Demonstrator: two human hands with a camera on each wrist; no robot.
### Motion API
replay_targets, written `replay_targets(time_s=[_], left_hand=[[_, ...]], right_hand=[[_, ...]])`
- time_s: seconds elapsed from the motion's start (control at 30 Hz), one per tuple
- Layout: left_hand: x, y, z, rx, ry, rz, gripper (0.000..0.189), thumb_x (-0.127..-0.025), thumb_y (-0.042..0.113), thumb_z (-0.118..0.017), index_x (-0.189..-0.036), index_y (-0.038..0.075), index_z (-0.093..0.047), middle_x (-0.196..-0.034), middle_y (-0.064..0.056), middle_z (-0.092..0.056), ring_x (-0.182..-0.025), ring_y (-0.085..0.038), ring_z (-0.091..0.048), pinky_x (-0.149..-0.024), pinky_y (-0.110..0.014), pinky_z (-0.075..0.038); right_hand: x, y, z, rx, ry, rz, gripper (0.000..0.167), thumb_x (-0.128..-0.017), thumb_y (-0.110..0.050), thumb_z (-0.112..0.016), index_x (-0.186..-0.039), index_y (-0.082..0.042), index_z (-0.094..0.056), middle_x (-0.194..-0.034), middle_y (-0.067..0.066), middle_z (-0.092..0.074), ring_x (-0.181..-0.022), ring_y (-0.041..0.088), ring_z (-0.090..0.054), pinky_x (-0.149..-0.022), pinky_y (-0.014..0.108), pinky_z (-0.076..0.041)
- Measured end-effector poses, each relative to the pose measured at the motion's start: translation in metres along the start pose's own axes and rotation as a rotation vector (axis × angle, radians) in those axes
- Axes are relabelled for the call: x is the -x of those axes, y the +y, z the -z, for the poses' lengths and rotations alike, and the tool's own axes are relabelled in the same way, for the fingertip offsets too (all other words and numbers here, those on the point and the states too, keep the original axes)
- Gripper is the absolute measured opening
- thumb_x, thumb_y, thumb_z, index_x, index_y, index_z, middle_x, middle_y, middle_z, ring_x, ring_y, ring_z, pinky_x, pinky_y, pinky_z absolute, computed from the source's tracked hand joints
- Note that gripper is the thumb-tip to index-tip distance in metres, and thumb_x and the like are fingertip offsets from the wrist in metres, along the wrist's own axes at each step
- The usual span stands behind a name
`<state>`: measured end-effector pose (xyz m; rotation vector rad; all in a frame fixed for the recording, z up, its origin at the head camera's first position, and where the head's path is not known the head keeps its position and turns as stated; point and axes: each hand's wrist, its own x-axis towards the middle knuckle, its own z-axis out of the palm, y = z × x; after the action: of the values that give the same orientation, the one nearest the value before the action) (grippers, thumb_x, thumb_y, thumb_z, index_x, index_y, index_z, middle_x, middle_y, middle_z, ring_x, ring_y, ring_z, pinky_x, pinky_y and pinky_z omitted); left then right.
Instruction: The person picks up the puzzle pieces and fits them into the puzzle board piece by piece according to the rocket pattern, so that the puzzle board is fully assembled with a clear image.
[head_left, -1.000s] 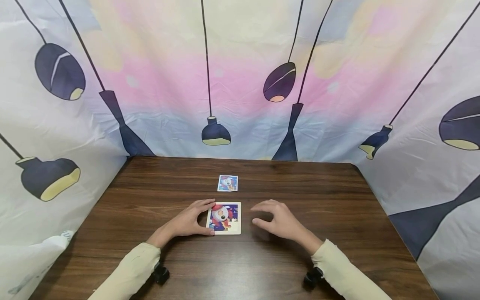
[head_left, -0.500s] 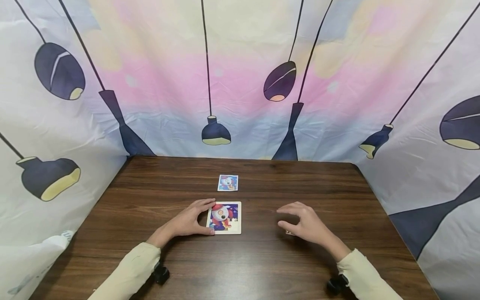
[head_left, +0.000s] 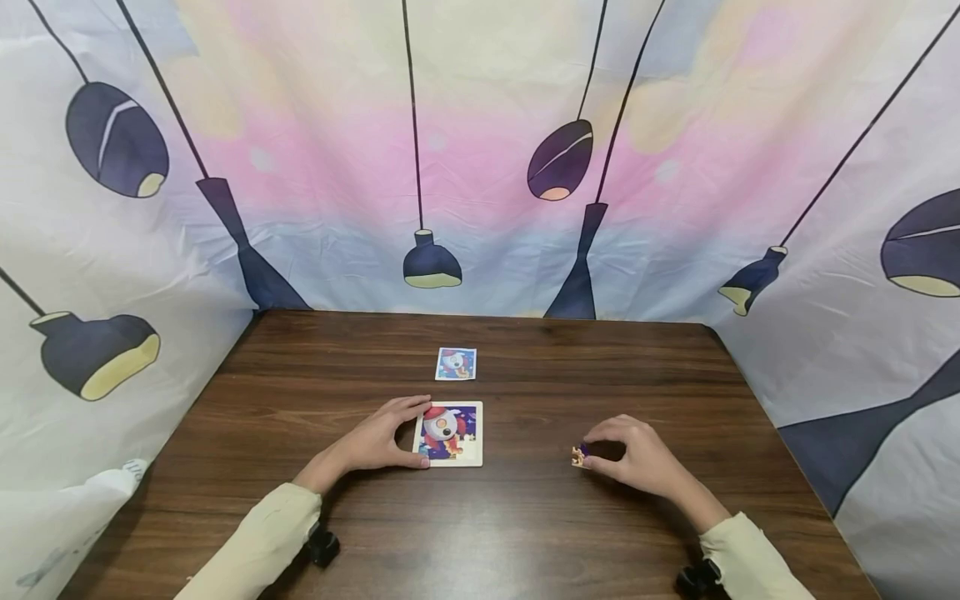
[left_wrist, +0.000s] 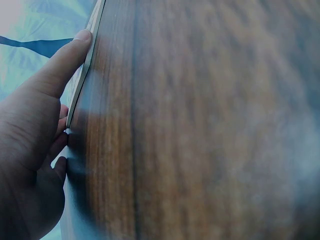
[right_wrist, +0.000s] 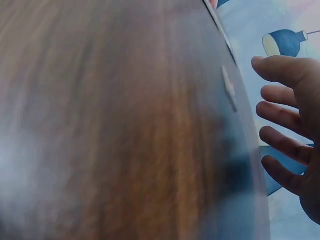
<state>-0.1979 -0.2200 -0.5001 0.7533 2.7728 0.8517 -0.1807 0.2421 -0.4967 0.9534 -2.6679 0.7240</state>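
Note:
A square jigsaw tray point(head_left: 471, 455) with a pale frame lies on the table, its cartoon picture filled in but for a bare patch at the lower right. My left hand point(head_left: 378, 437) grips its left side, thumb at the near corner and fingers at the far one; the left wrist view shows the thumb against the tray's edge point(left_wrist: 80, 90). To the right, my right hand point(head_left: 637, 454) is at a small dark and orange jigsaw piece point(head_left: 578, 456), fingertips right beside it. In the right wrist view the fingers are spread over the flat piece point(right_wrist: 229, 88).
A small picture card point(head_left: 456, 364) with a similar cartoon lies behind the tray on the brown wooden table point(head_left: 337, 350). A cloth backdrop point(head_left: 495, 167) printed with hanging lamps stands along the back and both sides.
My right hand has moved right, away from the tray, and come down by the jigsaw piece, which now shows more beside the fingertips. My left hand and the tray have kept their places.

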Motion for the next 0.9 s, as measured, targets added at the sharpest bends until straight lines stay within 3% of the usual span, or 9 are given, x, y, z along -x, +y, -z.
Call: replay_targets(time_s=[0.33, 0.53, 0.9], left_hand=[[-0.0002, 0.0004, 0.0005, 0.002, 0.002, 0.003, 0.105, -0.075, 0.066, -0.081, -0.156, 0.009, -0.044, -0.163, -0.008, -0.037, -0.150, -0.033, -0.031, -0.115, -0.059, -0.034], [0.0001, -0.0007, -0.0013, -0.004, 0.005, 0.002, 0.105, -0.076, 0.067, -0.081, -0.156, 0.010, -0.043, -0.163, -0.007, -0.036, -0.150, -0.033, -0.031, -0.115, -0.059, -0.034], [0.0005, -0.0005, -0.0012, -0.001, 0.007, -0.003, 0.105, -0.076, 0.066, -0.081, -0.156, 0.010, -0.044, -0.163, -0.007, -0.037, -0.150, -0.033, -0.032, -0.115, -0.060, -0.034]], right_hand=[[0.0042, 0.0038, -0.0041, 0.058, -0.094, -0.107, 0.034, -0.084, -0.054, -0.081, -0.102, -0.026, -0.080, -0.105, -0.016, -0.070, -0.101, 0.013, -0.064, -0.086, 0.044, -0.055], [0.0028, 0.0008, -0.0041, 0.073, -0.134, -0.158, 0.032, -0.083, -0.051, -0.083, -0.100, -0.024, -0.080, -0.106, -0.013, -0.066, -0.103, 0.016, -0.061, -0.087, 0.047, -0.054], [0.0029, 0.0006, -0.0049, 0.092, -0.117, -0.095, 0.021, -0.084, -0.039, -0.084, -0.099, -0.024, -0.081, -0.103, -0.013, -0.066, -0.099, 0.014, -0.062, -0.085, 0.044, -0.055]])
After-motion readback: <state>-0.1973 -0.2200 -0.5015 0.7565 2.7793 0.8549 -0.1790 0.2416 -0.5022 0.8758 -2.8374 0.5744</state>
